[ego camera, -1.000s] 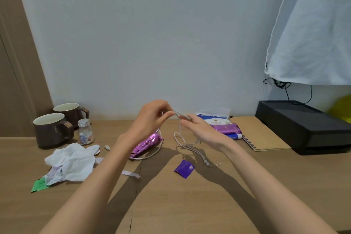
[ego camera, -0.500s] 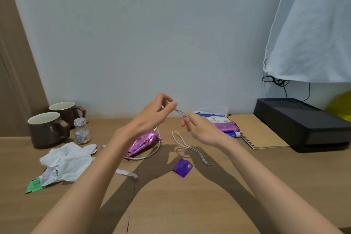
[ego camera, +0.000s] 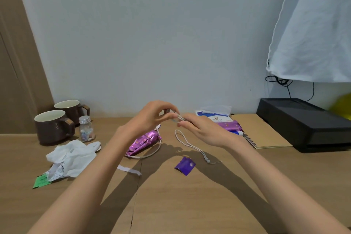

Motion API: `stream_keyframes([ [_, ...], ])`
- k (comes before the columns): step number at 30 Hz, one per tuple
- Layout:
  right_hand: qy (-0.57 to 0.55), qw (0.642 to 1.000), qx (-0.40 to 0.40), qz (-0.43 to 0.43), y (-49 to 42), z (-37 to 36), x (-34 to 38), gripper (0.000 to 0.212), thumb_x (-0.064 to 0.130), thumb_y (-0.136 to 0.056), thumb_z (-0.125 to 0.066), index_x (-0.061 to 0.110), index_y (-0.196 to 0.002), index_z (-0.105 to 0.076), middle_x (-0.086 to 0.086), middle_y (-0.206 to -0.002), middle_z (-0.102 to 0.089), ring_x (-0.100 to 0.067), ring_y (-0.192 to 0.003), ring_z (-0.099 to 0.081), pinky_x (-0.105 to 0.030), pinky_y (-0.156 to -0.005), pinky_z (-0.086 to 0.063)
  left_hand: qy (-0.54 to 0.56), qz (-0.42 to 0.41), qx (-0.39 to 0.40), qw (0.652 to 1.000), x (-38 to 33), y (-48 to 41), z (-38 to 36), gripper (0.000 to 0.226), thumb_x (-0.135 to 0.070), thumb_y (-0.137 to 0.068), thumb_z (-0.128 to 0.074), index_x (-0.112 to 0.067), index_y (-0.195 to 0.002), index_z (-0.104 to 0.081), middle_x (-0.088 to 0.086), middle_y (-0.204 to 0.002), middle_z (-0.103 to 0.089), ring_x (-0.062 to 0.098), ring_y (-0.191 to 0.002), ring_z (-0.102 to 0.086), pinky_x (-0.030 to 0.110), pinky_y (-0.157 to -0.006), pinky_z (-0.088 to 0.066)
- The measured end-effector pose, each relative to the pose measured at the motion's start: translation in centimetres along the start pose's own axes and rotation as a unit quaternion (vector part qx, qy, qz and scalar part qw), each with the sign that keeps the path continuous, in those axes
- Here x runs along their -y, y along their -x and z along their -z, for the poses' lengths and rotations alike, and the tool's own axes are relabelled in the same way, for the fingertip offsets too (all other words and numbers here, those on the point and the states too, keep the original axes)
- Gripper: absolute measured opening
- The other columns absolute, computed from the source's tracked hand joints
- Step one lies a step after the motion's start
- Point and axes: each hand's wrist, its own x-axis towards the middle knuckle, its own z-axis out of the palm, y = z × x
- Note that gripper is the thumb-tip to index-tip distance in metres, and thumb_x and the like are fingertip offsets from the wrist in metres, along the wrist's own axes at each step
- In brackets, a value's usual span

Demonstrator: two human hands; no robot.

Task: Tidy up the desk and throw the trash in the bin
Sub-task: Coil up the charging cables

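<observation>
Inspector: Progress on the surface (ego camera: 190, 195)?

Assessor: Early, by my judgement. Crumpled tissue (ego camera: 73, 157), green slip (ego camera: 40, 181), paper strip (ego camera: 129, 169), purple foil wrapper (ego camera: 145, 140) and small purple wrapper (ego camera: 185, 165) all lie on it, unbinned. No bin in view.

Inspector: Hands?

Assessor: Left hand (ego camera: 150, 118) and right hand (ego camera: 205, 131), raised above mid-surface, each pinch a beige cord (ego camera: 187, 144) in curled fingers (ego camera: 167, 107); its slack trails onto the surface beneath.

Inspector: Legible markings?

Assessor: None. Lettering on the front mug (ego camera: 52, 127) and the tissue pack (ego camera: 218, 118) is too small to read.
</observation>
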Motion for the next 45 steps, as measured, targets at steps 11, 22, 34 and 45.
stream_keyframes([
  [11, -0.246, 0.926, -0.275, -0.078, -1.4, 2.7, 0.5, 0.029, 0.026, -0.099, -0.046, 0.018, -0.075, -0.06, 0.003, -0.059, -0.032, -0.006, -0.045, -0.025, -0.017, -0.043, -0.024, 0.16, 0.103, -0.194, 0.962, -0.1, -0.7, 0.6, 0.026, -0.021, -0.097, -0.049, -0.014, -0.112, -0.069, -0.002, -0.075, -0.059, -0.002, -0.066, -0.054, 0.013, -0.071, -0.045],
  [22, -0.202, 0.941, -0.264, -0.062, -1.5, 1.0, 1.8, 0.021, 0.021, -0.094, -0.058, 0.008, -0.088, -0.074, -0.004, -0.074, -0.069, -0.007, -0.051, -0.059, -0.016, -0.055, -0.05, 0.354, 0.19, -0.196, 0.894, -3.3, -1.3, -0.5, 0.021, -0.02, -0.082, -0.072, -0.009, -0.1, -0.074, 0.002, -0.095, -0.073, 0.009, -0.084, -0.068, 0.025, -0.077, -0.058],
  [34, -0.167, 0.964, -0.191, -0.079, -1.4, 0.1, 2.5, 0.027, 0.029, -0.094, -0.058, 0.015, -0.075, -0.072, -0.004, -0.06, -0.065, -0.021, -0.071, -0.07, -0.018, -0.064, -0.053, 0.23, 0.176, -0.192, 0.938, -3.8, -0.6, -0.6, 0.011, -0.025, -0.081, -0.072, -0.018, -0.087, -0.078, -0.003, -0.082, -0.07, 0.003, -0.08, -0.061, 0.024, -0.076, -0.046],
  [45, -0.315, 0.918, -0.212, -0.113, -0.5, 2.6, 2.5, 0.019, 0.032, -0.091, -0.061, 0.018, -0.091, -0.074, 0.011, -0.089, -0.074, 0.008, -0.079, -0.061, -0.017, -0.074, -0.046, 0.171, 0.16, -0.167, 0.958, -3.7, -0.3, -0.5, 0.027, -0.027, -0.095, -0.049, -0.028, -0.117, -0.066, -0.003, -0.098, -0.065, 0.015, -0.09, -0.055, 0.032, -0.085, -0.045],
])
